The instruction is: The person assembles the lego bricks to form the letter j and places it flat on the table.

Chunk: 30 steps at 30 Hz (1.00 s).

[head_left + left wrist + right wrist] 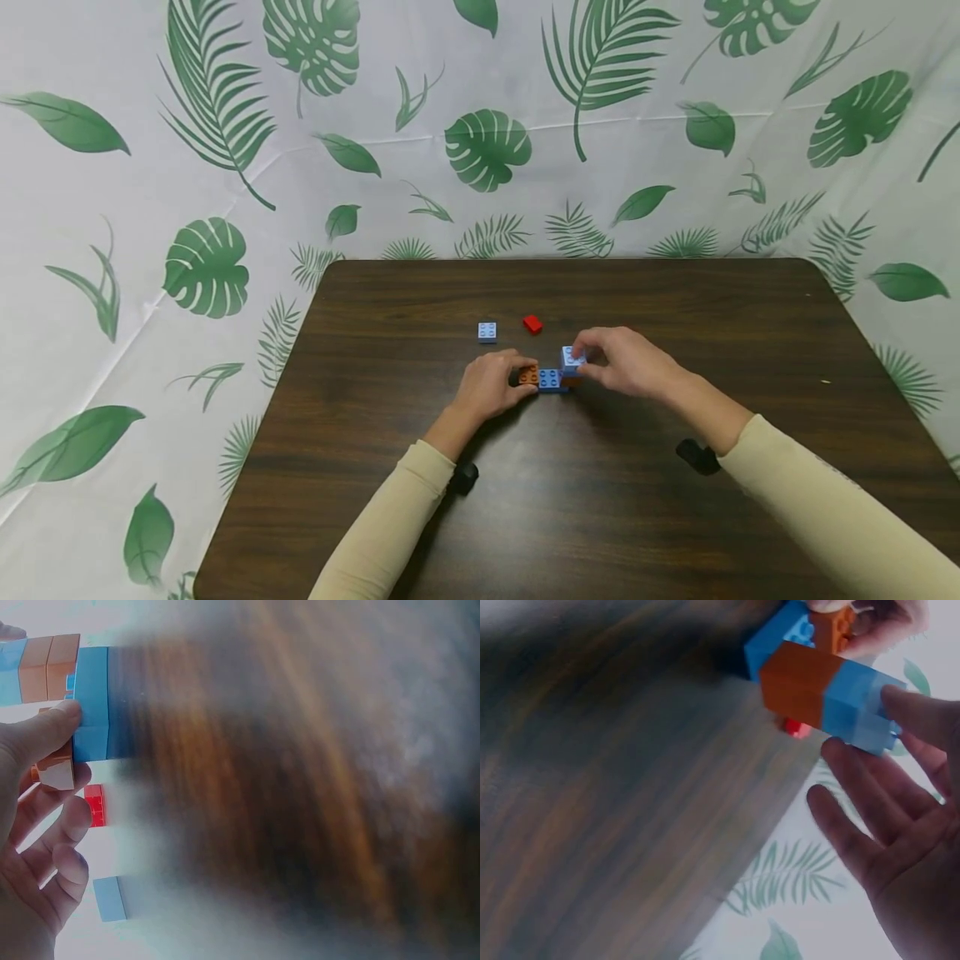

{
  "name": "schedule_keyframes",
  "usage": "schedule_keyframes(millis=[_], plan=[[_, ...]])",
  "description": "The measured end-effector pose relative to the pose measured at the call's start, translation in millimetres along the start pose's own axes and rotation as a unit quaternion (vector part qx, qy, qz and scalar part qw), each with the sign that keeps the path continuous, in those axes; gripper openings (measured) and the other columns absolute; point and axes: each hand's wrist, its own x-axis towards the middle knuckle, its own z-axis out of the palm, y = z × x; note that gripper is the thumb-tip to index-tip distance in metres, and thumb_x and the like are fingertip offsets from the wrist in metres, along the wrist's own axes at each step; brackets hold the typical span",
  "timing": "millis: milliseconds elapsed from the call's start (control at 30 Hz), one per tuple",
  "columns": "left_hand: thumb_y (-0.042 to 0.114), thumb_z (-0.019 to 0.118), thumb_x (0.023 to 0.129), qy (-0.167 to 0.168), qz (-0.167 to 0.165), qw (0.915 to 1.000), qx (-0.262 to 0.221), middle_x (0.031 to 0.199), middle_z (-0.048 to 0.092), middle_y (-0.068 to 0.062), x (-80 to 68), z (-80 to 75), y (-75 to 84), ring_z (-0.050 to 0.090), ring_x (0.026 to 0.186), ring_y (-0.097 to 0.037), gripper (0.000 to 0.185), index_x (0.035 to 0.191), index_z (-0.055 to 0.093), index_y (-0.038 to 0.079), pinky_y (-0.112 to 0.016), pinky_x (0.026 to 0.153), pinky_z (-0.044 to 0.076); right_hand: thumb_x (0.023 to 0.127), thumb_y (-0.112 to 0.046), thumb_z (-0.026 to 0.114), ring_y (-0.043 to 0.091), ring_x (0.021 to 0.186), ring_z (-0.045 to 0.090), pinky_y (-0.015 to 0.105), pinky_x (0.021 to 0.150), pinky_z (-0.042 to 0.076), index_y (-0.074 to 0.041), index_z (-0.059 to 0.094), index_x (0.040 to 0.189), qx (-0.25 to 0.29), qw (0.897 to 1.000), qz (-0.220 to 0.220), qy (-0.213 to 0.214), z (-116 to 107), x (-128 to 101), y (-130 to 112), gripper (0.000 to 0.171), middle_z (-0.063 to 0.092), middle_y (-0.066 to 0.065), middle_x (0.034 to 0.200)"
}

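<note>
A blue toy building brick (551,380) lies on the table, with its studs up. On its left end sits an orange brick (528,375), which my left hand (489,385) pinches between thumb and fingers. At the right end rises a stack with orange (799,679) at the bottom and a light blue brick (572,359) on top. My right hand (626,360) holds that light blue brick by thumb and fingertips. In the left wrist view, the orange part of the stack (49,669) stands against the blue base; whether it is pressed fully down I cannot tell.
Behind the hands, a loose light blue brick (487,332) and a small red brick (532,324) lie on the dark wooden table (375,333). A white cloth with green leaves (420,183) hangs past the far edge. Dark wrist devices (697,457) sit below both forearms.
</note>
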Motion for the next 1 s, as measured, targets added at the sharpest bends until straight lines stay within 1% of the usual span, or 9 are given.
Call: schedule_keyframes(millis=[100, 233, 300, 400, 500, 600, 767, 933, 1000], plan=[[0.044, 0.076, 0.084, 0.001, -0.001, 1.0, 0.001, 0.097, 0.065, 0.012, -0.5, -0.3, -0.6, 0.06, 0.079, -0.009, 0.04, 0.12, 0.073, 0.027, -0.032, 0.066, 0.05, 0.088, -0.025, 0.075, 0.021, 0.091, 0.063, 0.042, 0.08, 0.051, -0.018, 0.069, 0.1, -0.032, 0.999, -0.013, 0.005, -2.4, 4.1, -3.2, 0.015, 0.066, -0.004, 0.1], [0.043, 0.077, 0.084, 0.003, 0.001, 1.0, 0.002, 0.095, 0.064, 0.012, -1.1, -0.3, -1.2, 0.059, 0.077, -0.008, 0.04, 0.12, 0.073, 0.026, -0.031, 0.066, 0.05, 0.089, -0.032, 0.073, 0.02, 0.088, 0.063, 0.041, 0.075, 0.051, -0.019, 0.073, 0.101, -0.071, 0.997, -0.02, 0.03, -6.0, 13.6, -13.3, 0.017, 0.065, -0.003, 0.105], [0.044, 0.077, 0.084, 0.005, 0.002, 1.0, 0.003, 0.095, 0.064, 0.012, -1.3, -0.3, -1.2, 0.06, 0.078, -0.008, 0.04, 0.119, 0.073, 0.026, -0.031, 0.066, 0.05, 0.09, -0.032, 0.072, 0.021, 0.09, 0.064, 0.042, 0.075, 0.052, -0.018, 0.073, 0.102, -0.077, 0.996, -0.021, 0.038, -6.8, 21.4, -20.9, 0.018, 0.066, -0.001, 0.107], [0.044, 0.076, 0.084, 0.007, 0.003, 1.0, 0.003, 0.096, 0.064, 0.012, -1.7, 0.0, -1.8, 0.061, 0.079, -0.009, 0.04, 0.119, 0.073, 0.026, -0.032, 0.066, 0.051, 0.092, -0.031, 0.07, 0.021, 0.094, 0.064, 0.043, 0.079, 0.052, -0.018, 0.073, 0.105, -0.084, 0.996, -0.023, 0.033, -4.2, 37.5, -31.0, 0.019, 0.066, 0.0, 0.11], [0.044, 0.077, 0.083, 0.01, 0.004, 0.9999, 0.004, 0.097, 0.065, 0.011, -2.5, 0.4, -2.3, 0.063, 0.081, -0.011, 0.039, 0.118, 0.073, 0.026, -0.033, 0.067, 0.052, 0.095, -0.03, 0.066, 0.022, 0.098, 0.063, 0.043, 0.083, 0.051, -0.016, 0.072, 0.113, -0.086, 0.996, -0.026, 0.004, 2.2, 57.5, -37.8, 0.024, 0.064, 0.002, 0.115], [0.043, 0.077, 0.083, 0.012, 0.009, 0.9999, 0.003, 0.104, 0.067, 0.009, -2.4, 1.3, -2.4, 0.066, 0.087, -0.014, 0.039, 0.118, 0.074, 0.026, -0.035, 0.072, 0.053, 0.099, -0.025, 0.06, 0.025, 0.106, 0.061, 0.045, 0.09, 0.048, -0.013, 0.07, 0.122, -0.086, 0.995, -0.033, -0.039, 9.5, 77.0, -40.2, 0.028, 0.062, 0.005, 0.122], [0.044, 0.077, 0.083, 0.01, 0.01, 0.9999, 0.007, 0.112, 0.067, 0.008, -1.5, 2.1, 0.1, 0.066, 0.092, -0.014, 0.039, 0.118, 0.073, 0.026, -0.035, 0.077, 0.054, 0.103, -0.02, 0.05, 0.031, 0.125, 0.051, 0.05, 0.1, 0.041, -0.012, 0.057, 0.139, -0.09, 0.989, -0.021, -0.113, 22.0, 102.6, -35.6, 0.038, 0.052, 0.011, 0.139], [0.044, 0.076, 0.084, 0.007, 0.007, 0.9999, 0.008, 0.117, 0.066, 0.007, -2.3, -0.1, 0.9, 0.066, 0.097, -0.015, 0.04, 0.12, 0.072, 0.025, -0.036, 0.079, 0.053, 0.105, -0.018, 0.046, 0.032, 0.134, 0.043, 0.052, 0.102, 0.039, -0.019, 0.046, 0.149, -0.105, 0.984, -0.001, -0.141, 34.8, 120.3, -31.5, 0.044, 0.041, 0.01, 0.15], [0.045, 0.076, 0.084, 0.006, 0.004, 1.0, 0.006, 0.12, 0.066, 0.006, -3.3, -1.5, 0.6, 0.066, 0.099, -0.015, 0.041, 0.12, 0.072, 0.025, -0.036, 0.08, 0.053, 0.105, -0.018, 0.046, 0.033, 0.136, 0.04, 0.05, 0.095, 0.044, -0.021, 0.043, 0.151, -0.111, 0.983, -0.007, -0.143, 39.6, 125.5, -32.9, 0.046, 0.037, 0.009, 0.154]])
